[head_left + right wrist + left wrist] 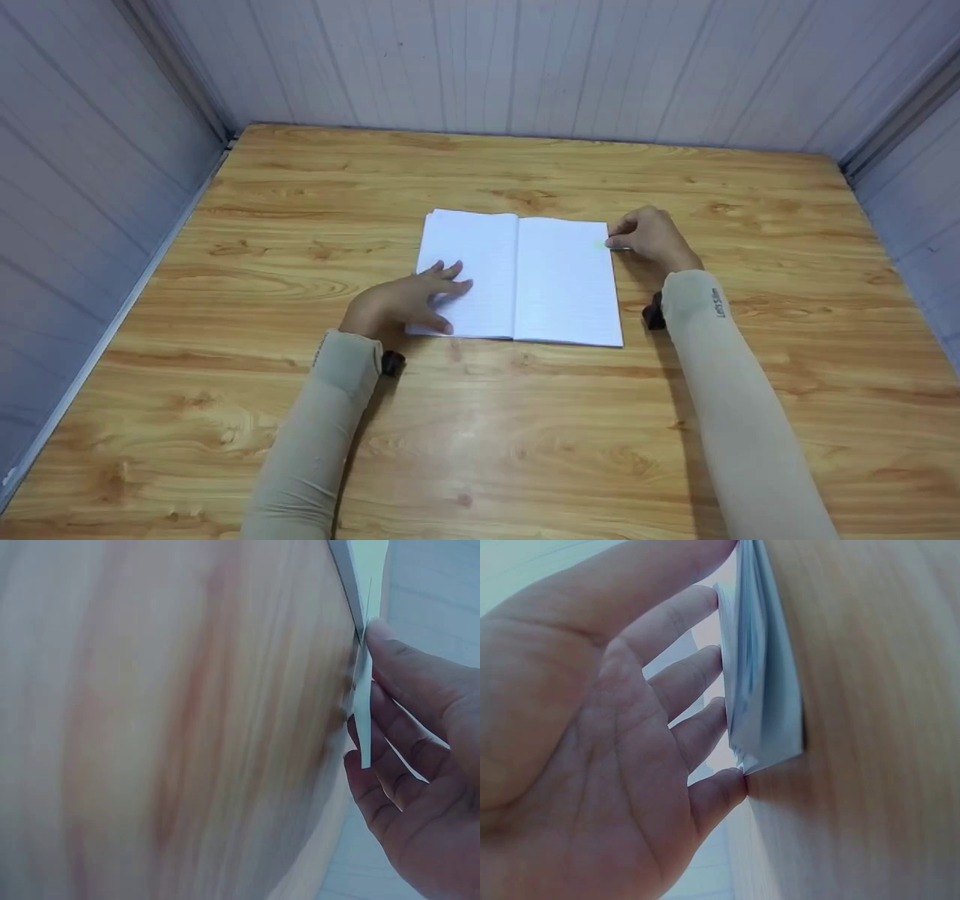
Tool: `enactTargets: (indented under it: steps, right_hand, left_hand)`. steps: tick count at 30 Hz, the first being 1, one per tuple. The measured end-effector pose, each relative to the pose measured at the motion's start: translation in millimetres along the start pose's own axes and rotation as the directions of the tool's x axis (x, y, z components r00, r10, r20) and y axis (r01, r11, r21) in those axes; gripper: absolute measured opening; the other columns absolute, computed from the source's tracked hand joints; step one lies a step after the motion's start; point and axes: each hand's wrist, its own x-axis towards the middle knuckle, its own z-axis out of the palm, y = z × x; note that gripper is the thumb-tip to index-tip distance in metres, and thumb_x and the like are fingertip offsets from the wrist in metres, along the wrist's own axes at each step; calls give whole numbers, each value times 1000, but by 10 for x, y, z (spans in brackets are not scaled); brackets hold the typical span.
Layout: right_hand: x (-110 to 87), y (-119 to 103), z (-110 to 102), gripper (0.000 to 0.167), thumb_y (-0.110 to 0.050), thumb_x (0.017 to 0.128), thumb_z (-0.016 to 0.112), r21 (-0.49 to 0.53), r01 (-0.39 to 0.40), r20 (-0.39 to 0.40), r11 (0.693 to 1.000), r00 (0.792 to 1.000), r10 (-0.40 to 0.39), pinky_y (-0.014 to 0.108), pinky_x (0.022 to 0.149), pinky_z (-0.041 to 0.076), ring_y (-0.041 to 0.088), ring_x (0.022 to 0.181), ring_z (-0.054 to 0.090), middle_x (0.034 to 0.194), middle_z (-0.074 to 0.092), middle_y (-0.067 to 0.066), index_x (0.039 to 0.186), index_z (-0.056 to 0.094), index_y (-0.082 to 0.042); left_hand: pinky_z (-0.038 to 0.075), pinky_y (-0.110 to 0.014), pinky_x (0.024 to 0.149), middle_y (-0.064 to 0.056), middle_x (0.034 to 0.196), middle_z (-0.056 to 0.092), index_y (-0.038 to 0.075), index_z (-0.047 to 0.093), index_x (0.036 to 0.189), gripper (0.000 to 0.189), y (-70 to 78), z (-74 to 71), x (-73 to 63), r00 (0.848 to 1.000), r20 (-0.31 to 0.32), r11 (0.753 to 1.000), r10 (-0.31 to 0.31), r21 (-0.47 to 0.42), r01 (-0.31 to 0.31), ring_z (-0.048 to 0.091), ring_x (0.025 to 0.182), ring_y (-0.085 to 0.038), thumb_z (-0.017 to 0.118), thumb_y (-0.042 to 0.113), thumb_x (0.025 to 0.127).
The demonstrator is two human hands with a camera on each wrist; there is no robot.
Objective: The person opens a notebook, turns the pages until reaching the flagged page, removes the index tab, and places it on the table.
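An open notebook (566, 289) with white ruled pages lies flat on the table. My left hand (405, 300) rests on its left page, fingers spread. In the left wrist view, the fingertips of that hand (592, 720) touch the page beside the stacked sheet edges (757, 682). At the upper right edge of the notebook, my right hand (651, 234) pinches a pale yellow-green sticky tab (600, 244). The right wrist view shows the tab (364, 716) overlapping the page edge and sticking out past it, with the thumb of the hand (427, 757) on it.
The wood-grain table (480, 442) extends around the notebook on all sides. Panelled walls (480, 67) stand behind it and to the left and right. A small dark device (392, 364) sits at the left wrist, another (654, 313) at the right.
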Motion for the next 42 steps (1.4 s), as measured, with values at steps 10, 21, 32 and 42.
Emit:
enactTargets:
  steps: [10,21,32,42]
  right_hand:
    - [-2,-19,26,19,-16,90,68,-16,10,-28,1000,1000,-10,33,82,46,19,90,56,106,69,15,102,72,-3]
    - [-19,-21,55,14,-16,90,68,-10,26,-50,1000,998,-26,30,78,45,18,87,54,101,68,12,95,72,-3]
    - [-36,6,63,11,-12,89,68,-13,94,-76,996,993,-95,21,66,45,13,77,54,89,67,10,89,70,-1]
    - [-34,24,64,13,-16,91,66,-14,93,-46,996,995,-94,24,69,44,16,80,53,88,63,6,90,66,-3]
  left_hand:
    - [2,-48,121,6,162,0,23,30,150,77,12,1,-4,1000,-8,1000,-15,-18,15,-12,149,-20,72,19,86]
    - [2,-46,121,9,162,0,26,31,150,77,-9,5,-12,1000,-11,1000,-23,-9,23,-12,149,-17,72,20,86]
    - [3,-45,122,6,162,0,23,30,150,77,19,-5,-6,1000,2,1000,-8,-22,8,-13,149,-19,72,16,86]
    - [3,-47,121,4,162,0,22,30,150,77,15,-14,-7,1000,2,1000,-10,0,10,-13,149,-22,71,18,86]
